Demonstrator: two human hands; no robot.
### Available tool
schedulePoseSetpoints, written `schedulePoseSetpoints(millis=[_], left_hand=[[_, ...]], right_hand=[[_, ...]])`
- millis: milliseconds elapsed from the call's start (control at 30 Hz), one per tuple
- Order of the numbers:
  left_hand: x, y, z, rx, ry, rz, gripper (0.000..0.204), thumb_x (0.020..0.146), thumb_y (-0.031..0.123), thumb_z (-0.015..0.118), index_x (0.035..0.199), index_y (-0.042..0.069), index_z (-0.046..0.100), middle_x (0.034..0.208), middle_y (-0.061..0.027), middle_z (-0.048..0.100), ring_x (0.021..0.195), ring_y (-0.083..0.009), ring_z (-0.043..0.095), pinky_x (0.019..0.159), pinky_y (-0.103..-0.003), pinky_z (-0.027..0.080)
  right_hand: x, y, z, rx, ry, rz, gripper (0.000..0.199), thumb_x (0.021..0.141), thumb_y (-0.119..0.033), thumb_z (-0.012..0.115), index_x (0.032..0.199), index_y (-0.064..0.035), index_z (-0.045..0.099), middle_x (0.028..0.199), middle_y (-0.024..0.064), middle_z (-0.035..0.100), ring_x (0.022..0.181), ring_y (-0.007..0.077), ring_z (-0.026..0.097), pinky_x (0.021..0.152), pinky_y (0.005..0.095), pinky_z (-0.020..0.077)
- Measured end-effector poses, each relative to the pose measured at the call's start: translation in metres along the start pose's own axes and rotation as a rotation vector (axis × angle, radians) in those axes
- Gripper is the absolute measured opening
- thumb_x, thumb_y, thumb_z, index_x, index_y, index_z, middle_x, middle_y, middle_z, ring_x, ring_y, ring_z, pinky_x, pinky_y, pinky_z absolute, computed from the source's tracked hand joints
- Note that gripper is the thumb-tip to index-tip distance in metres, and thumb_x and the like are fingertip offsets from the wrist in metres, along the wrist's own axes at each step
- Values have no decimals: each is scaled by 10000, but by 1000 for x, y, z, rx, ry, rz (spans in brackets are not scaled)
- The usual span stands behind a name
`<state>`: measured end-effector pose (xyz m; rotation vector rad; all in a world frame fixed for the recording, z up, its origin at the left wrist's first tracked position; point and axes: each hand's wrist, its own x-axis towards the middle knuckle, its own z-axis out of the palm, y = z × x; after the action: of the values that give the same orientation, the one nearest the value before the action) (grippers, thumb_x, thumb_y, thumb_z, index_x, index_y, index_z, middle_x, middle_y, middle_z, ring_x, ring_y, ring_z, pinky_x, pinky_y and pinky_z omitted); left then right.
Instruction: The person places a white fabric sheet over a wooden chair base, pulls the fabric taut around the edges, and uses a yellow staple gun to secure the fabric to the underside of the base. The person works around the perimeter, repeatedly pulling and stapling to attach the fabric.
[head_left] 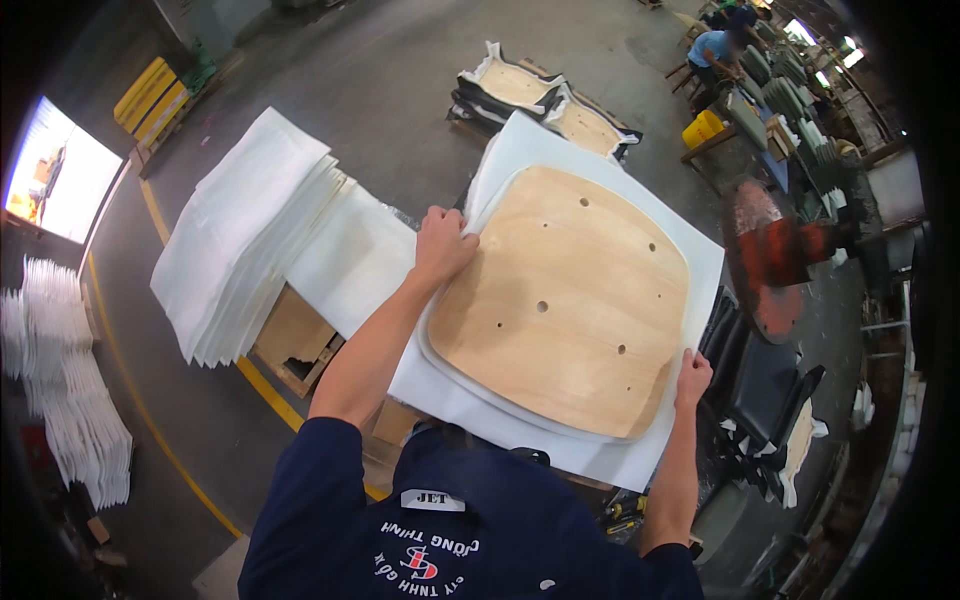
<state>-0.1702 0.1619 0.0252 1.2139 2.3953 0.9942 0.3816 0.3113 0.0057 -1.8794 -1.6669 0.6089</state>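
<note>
A pale plywood seat panel (580,310) with rounded corners and several drilled holes lies in front of me. Beneath it are a white padding layer and a larger white sheet (455,425), whose corners stick out past the wood. At the far left edge, my left hand (446,243) is closed, its fingers curled on the white sheet beside the panel. My right hand (693,378) pinches the sheet's right edge, close to the panel's near right side. The undersides of both grips are hidden.
To the left stands a tall stack of white sheets (240,240) above a wooden pallet (295,340). Black-covered seats (505,85) lie beyond the panel, and more black seats (755,390) are at right. A red-and-black fan (770,255) stands nearby. Other people (712,55) work far right.
</note>
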Motion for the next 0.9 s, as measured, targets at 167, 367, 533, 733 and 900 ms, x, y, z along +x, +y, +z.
schedulePoseSetpoints(millis=[167,367,533,733,900], left_hand=[[5,-8,3,-91,44,97,247,827,204,653,972,7,617,1020,-219,632,1003,-398,605,872,-444,494],[5,15,-11,-116,-149,-88,319,859,245,654,1033,-7,567,953,-268,700,945,-466,669,831,-516,508],[4,11,-10,-132,-132,-87,300,866,240,649,1034,9,556,937,-260,698,920,-455,670,823,-501,512],[4,13,-12,-140,-122,-102,299,846,220,663,1023,5,554,938,-256,696,883,-445,667,797,-488,513],[-2,-1,-6,-177,40,-42,359,884,210,675,1164,9,573,956,-219,714,878,-406,686,817,-470,541]], right_hand=[[4,-2,10,154,142,-233,249,971,-101,650,1135,76,714,1049,125,753,927,159,667,857,301,514],[-10,-15,14,292,166,-2,295,988,-112,637,1208,77,691,871,38,686,791,79,542,714,258,452],[-12,-28,10,248,178,-8,221,982,-129,650,953,89,656,711,-4,537,688,81,437,612,287,375],[-8,-35,-1,126,40,129,337,994,-107,615,1291,43,677,1077,54,754,938,93,635,844,274,497],[-5,-29,-17,-39,-44,27,359,983,-81,614,1325,23,646,1097,68,756,958,108,656,860,293,506]])
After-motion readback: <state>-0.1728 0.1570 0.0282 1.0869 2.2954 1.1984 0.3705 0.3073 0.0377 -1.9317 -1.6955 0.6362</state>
